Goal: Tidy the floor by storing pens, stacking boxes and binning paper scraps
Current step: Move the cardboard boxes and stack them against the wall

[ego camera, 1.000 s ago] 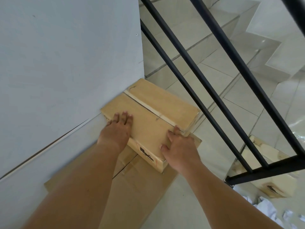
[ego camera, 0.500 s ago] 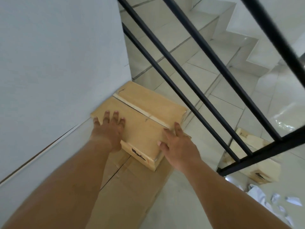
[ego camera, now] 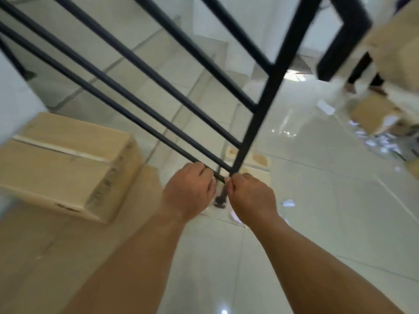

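A taped cardboard box lies at the left against the wall, on top of a flattened sheet of cardboard. Neither hand touches it. My left hand and my right hand hover side by side in front of the railing's foot, fingers loosely curled, with nothing in them. Just beyond them, behind the railing post, lies another small cardboard box, mostly hidden by my hands. Paper scraps lie on the tiles near my right hand, and more scraps are piled at the right.
A black stair railing slants across the view, with tiled steps behind it. Further cardboard boxes stand at the far right, a large one above them. Another person's legs stand there. The picture is motion-blurred.
Both hands have come off the box by the wall and swung right toward the railing's foot. My view has turned right, bringing the open floor and scraps into sight.
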